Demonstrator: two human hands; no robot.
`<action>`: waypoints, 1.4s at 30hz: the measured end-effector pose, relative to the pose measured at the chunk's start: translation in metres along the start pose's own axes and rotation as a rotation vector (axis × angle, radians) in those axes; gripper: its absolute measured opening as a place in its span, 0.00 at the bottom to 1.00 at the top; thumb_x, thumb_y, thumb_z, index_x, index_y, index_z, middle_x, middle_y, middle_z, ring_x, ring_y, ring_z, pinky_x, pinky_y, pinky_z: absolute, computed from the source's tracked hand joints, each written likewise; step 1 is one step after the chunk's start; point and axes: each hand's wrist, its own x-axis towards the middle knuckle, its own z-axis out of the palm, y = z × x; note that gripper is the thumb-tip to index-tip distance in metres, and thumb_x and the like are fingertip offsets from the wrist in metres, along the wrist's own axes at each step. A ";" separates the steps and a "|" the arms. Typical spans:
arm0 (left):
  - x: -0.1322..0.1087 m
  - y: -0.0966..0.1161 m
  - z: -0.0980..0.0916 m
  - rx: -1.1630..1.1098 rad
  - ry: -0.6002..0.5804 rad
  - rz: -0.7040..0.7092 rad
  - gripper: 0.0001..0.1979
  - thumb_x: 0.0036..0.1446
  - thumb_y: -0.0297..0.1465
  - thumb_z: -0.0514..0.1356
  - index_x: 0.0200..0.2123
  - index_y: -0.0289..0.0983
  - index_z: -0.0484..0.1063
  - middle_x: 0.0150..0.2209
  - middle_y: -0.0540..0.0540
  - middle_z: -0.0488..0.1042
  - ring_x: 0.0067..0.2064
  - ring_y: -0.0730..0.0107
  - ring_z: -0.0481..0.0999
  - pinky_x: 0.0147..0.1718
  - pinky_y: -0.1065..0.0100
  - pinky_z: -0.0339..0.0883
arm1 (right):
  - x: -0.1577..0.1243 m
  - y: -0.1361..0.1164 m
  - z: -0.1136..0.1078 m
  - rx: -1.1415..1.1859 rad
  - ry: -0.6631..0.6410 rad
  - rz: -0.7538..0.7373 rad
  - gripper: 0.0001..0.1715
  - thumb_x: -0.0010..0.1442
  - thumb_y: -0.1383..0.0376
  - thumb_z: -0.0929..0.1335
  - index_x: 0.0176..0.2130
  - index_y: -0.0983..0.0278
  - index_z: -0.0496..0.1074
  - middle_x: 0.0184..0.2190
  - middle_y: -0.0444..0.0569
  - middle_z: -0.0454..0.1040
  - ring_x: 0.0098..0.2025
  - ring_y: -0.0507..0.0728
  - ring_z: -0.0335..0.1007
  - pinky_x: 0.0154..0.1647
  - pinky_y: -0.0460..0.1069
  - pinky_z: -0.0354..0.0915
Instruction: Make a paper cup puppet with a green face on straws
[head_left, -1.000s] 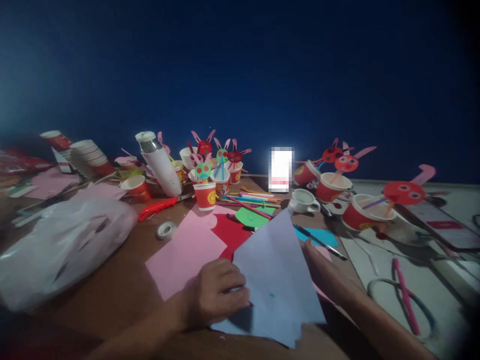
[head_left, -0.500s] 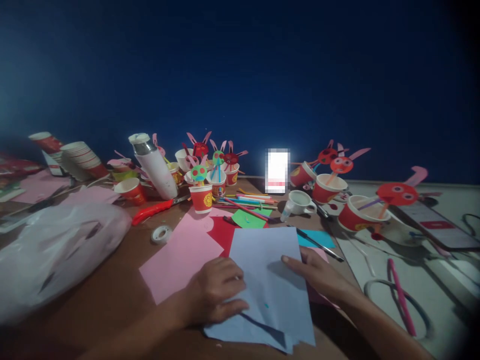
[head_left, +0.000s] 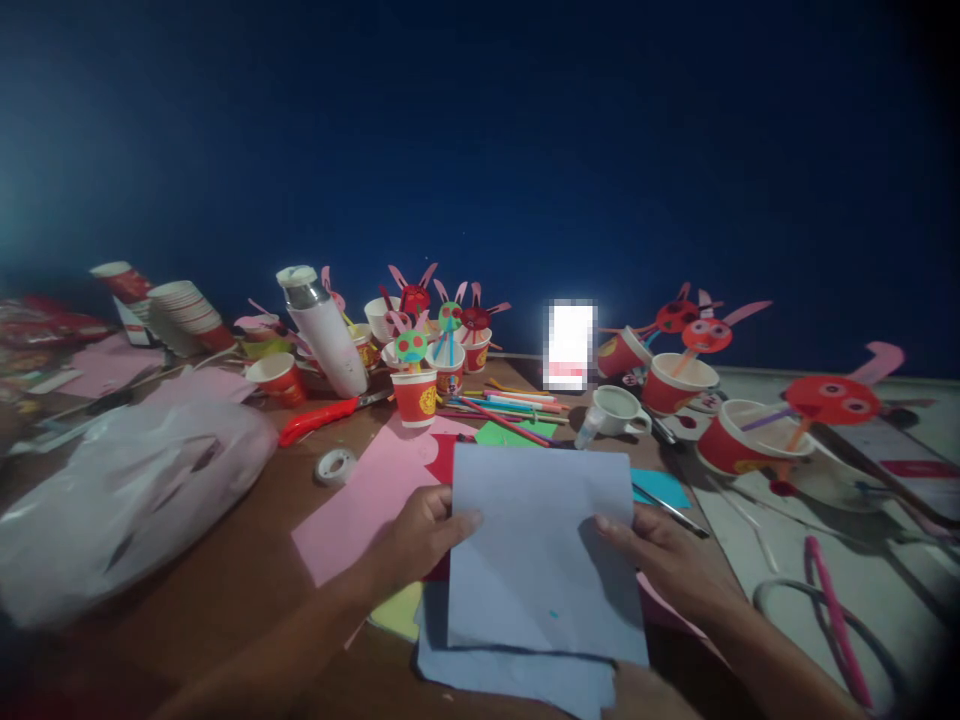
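A pale blue sheet of paper (head_left: 536, 550) with a small teal speck is held up before me. My left hand (head_left: 431, 535) is closed on its left edge, thumb on top and fingers curled behind. On the opposite edge my right hand (head_left: 656, 550) pinches it in the same way, its fingers mostly hidden by the sheet. Another pale blue sheet (head_left: 510, 680) with an uneven edge lies beneath it. Under these, pink paper (head_left: 352, 520), red paper and yellow paper (head_left: 399, 610) stick out. A blurred brownish shape (head_left: 649, 692) shows at the bottom edge; I cannot tell what it is.
Paper cups with rabbit-like paper heads (head_left: 414, 400) stand behind, more at right (head_left: 739, 440). A flask (head_left: 326, 335), red-handled cutter (head_left: 319, 420), tape roll (head_left: 335, 466), white mug (head_left: 616, 412) and coloured sticks (head_left: 517, 405) surround the paper. A plastic bag (head_left: 135, 490) lies left.
My left hand has moved from the sheet's lower left up to its left edge and grips it there. The upper sheet now lies flatter and wider, and yellow paper shows beneath. The view has shifted slightly left.
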 end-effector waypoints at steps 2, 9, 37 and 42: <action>-0.005 0.000 -0.003 -0.008 0.030 -0.024 0.13 0.49 0.36 0.63 0.32 0.30 0.73 0.28 0.45 0.76 0.29 0.70 0.72 0.30 0.71 0.65 | 0.003 -0.002 -0.008 -0.157 0.026 -0.105 0.25 0.58 0.49 0.62 0.42 0.64 0.74 0.37 0.51 0.77 0.38 0.60 0.74 0.37 0.51 0.69; -0.035 -0.004 -0.018 0.055 0.021 -0.153 0.14 0.53 0.37 0.61 0.36 0.31 0.73 0.30 0.44 0.76 0.29 0.69 0.72 0.29 0.71 0.63 | 0.019 0.014 -0.055 -1.059 0.358 -0.252 0.13 0.59 0.57 0.62 0.37 0.57 0.74 0.38 0.45 0.76 0.38 0.59 0.72 0.36 0.51 0.64; -0.097 -0.032 -0.031 -0.226 0.175 -0.298 0.21 0.43 0.39 0.66 0.38 0.31 0.75 0.30 0.39 0.78 0.28 0.62 0.75 0.27 0.67 0.64 | 0.030 0.029 -0.052 -1.327 0.548 -0.451 0.14 0.62 0.65 0.56 0.42 0.65 0.67 0.35 0.55 0.74 0.38 0.62 0.70 0.37 0.54 0.61; -0.111 -0.013 -0.035 -0.187 0.400 -0.366 0.16 0.40 0.36 0.67 0.35 0.36 0.75 0.28 0.44 0.77 0.27 0.62 0.74 0.27 0.67 0.65 | 0.009 0.007 -0.027 -1.094 0.286 -0.472 0.16 0.60 0.56 0.62 0.44 0.62 0.67 0.37 0.52 0.74 0.35 0.59 0.71 0.31 0.49 0.63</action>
